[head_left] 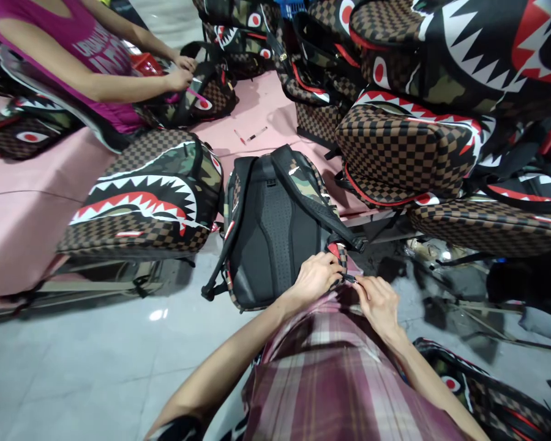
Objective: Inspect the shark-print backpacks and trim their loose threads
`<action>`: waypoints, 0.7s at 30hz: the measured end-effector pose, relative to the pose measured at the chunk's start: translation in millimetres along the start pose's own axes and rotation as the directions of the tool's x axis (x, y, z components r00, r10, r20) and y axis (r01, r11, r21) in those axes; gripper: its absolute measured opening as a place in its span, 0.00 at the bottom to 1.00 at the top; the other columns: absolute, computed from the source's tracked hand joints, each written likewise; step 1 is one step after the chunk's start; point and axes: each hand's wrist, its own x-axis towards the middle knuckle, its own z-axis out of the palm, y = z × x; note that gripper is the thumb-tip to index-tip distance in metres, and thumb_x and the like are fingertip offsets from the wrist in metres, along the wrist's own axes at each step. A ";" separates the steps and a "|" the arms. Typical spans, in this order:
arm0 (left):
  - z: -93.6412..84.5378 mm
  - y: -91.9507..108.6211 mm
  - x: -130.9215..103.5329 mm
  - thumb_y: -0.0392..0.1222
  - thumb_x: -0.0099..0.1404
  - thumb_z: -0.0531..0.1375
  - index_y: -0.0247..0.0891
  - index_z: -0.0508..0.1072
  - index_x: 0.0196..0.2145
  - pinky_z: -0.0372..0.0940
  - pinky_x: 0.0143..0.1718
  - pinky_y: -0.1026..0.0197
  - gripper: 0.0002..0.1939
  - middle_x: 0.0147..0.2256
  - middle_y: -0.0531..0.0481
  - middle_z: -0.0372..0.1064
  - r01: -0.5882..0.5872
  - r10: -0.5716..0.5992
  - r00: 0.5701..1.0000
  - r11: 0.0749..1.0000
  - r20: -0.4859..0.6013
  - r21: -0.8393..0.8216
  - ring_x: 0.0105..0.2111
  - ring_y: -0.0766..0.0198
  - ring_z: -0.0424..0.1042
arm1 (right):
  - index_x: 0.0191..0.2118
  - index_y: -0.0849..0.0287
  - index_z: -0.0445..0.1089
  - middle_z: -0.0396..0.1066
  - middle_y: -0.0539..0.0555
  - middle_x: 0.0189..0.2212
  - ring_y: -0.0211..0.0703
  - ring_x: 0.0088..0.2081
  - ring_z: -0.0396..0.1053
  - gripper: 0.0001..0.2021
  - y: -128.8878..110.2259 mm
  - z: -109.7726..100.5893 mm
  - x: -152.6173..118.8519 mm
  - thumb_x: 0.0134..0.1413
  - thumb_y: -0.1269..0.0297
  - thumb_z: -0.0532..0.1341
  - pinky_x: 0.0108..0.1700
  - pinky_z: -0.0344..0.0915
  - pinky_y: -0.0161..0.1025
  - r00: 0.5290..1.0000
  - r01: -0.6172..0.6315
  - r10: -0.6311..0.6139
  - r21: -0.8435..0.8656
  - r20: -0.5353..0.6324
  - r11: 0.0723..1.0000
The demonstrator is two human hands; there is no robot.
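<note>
Nearest, a plaid garment in plum and cream covers the wearer's front, just below both hands. The left hand has its fingers bent and gathered at the lower right edge of a black-backed backpack with camouflage and brown-checked sides. Just right of it, the right hand pinches a narrow dark strip between thumb and fingers; what the strip is cannot be told.

The backpack lies mainly ahead and to the left of the left hand, padded back showing, its long axis running away from the wearer. The left hand is the nearer, touching it; the right sits just outside its side edge, the strip between the two.

Left of the left hand, apart from it, rests a shark-mouth backpack in brown check and camouflage. Ahead of the hands, past the worked backpack, slim pens lie on the pink-covered counter. Ahead and right of the right hand, similar checked bags are piled. Farthest, ahead-left, a co-worker in a magenta shirt handles another bag.
</note>
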 end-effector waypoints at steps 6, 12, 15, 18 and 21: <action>8.0 14.2 5.5 0.36 0.66 0.50 0.34 0.71 0.37 0.57 0.33 0.58 0.11 0.37 0.45 0.66 -0.103 0.098 0.995 0.960 0.032 0.262 0.38 0.60 0.63 | 0.39 0.61 0.72 0.74 0.55 0.30 0.41 0.32 0.67 0.11 1.2 1.0 -2.1 0.59 0.64 0.54 0.37 0.60 0.38 1.000 0.021 -0.021 -0.046 0.005 0.999; 8.3 31.5 8.7 0.32 0.65 0.48 0.28 0.69 0.36 0.57 0.36 0.56 0.10 0.39 0.39 0.65 -0.140 0.143 0.990 0.934 0.016 0.327 0.40 0.56 0.64 | 0.35 0.59 0.73 0.74 0.55 0.30 0.44 0.33 0.68 0.13 9.9 10.5 -4.7 0.56 0.57 0.55 0.37 0.62 0.40 0.975 -0.223 0.219 0.242 0.046 0.944; -6.6 31.6 -25.0 0.37 0.66 0.50 0.32 0.70 0.34 0.58 0.40 0.58 0.10 0.36 0.43 0.68 -0.158 0.160 0.987 0.979 -0.003 0.128 0.40 0.60 0.65 | 0.37 0.61 0.72 0.74 0.55 0.31 0.43 0.31 0.69 0.17 25.2 14.7 -7.8 0.50 0.52 0.58 0.34 0.64 0.39 0.861 -0.483 0.486 0.543 0.149 0.687; -22.5 7.4 -94.8 0.44 0.67 0.51 0.38 0.72 0.29 0.60 0.39 0.65 0.14 0.29 0.52 0.70 -0.167 0.178 0.983 0.971 0.051 -0.169 0.32 0.68 0.68 | 0.39 0.61 0.71 0.74 0.55 0.32 0.43 0.31 0.70 0.21 30.1 13.3 -13.3 0.41 0.50 0.64 0.33 0.66 0.38 0.764 -0.594 0.598 0.627 0.244 0.503; -26.3 -42.1 -167.8 0.43 0.64 0.54 0.37 0.73 0.34 0.62 0.41 0.61 0.10 0.35 0.46 0.72 0.267 -0.274 0.931 0.962 -0.239 -0.061 0.38 0.63 0.69 | 0.34 0.60 0.73 0.75 0.56 0.32 0.47 0.34 0.71 0.19 7.5 12.3 -14.7 0.39 0.50 0.66 0.37 0.67 0.41 0.761 -0.647 0.482 0.561 0.434 0.516</action>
